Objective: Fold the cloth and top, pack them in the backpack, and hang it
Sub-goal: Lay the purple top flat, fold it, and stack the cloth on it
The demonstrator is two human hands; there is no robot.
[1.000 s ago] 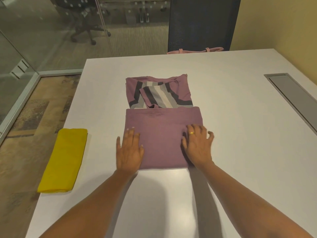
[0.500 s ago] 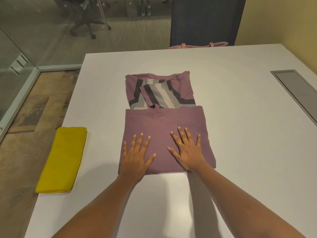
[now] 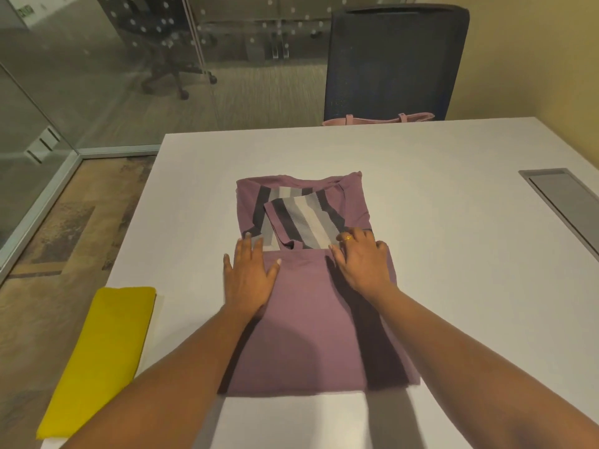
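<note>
A mauve top [image 3: 311, 319] with grey, white and dark stripes lies partly folded in the middle of the white table [image 3: 453, 254], its lower half turned up over the body. My left hand [image 3: 248, 277] rests flat on the fold's left end, fingers spread. At the fold's right end, my right hand [image 3: 361, 259] lies flat, a gold ring on one finger. A folded yellow cloth [image 3: 103, 354] lies on the table's left edge, apart from both hands. The rim of a pink bag [image 3: 379, 119] shows behind the table's far edge, the rest of it hidden.
A dark mesh office chair [image 3: 393, 59] stands behind the table's far edge with the pink bag on it. A grey cable hatch [image 3: 564, 205] is set into the table at the right. Glass partitions and carpeted floor lie to the left.
Both hands have slid away from me along the top, from its near half to the fold line. The view has tilted up and closed in.
</note>
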